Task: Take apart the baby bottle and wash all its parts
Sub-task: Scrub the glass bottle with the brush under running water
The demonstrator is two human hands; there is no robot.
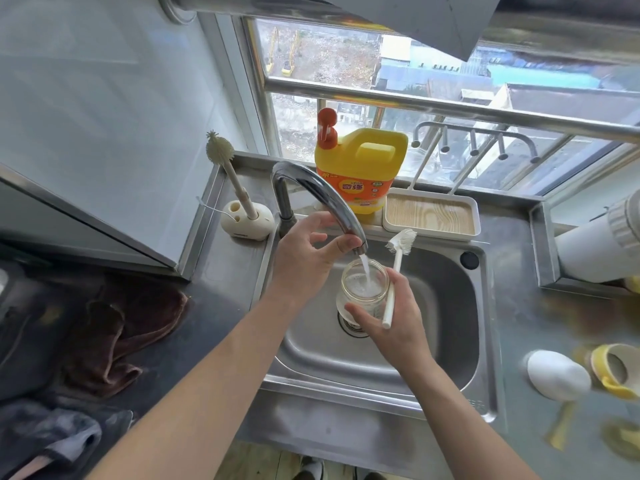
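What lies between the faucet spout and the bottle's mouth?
A stream of water, running from the faucet spout into the open bottle in the right hand; head view.

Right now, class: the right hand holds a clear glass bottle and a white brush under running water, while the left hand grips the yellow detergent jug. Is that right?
No: the head view shows the left hand gripping the curved chrome tap spout, not the yellow detergent jug, which stands untouched. The right hand part is correct.
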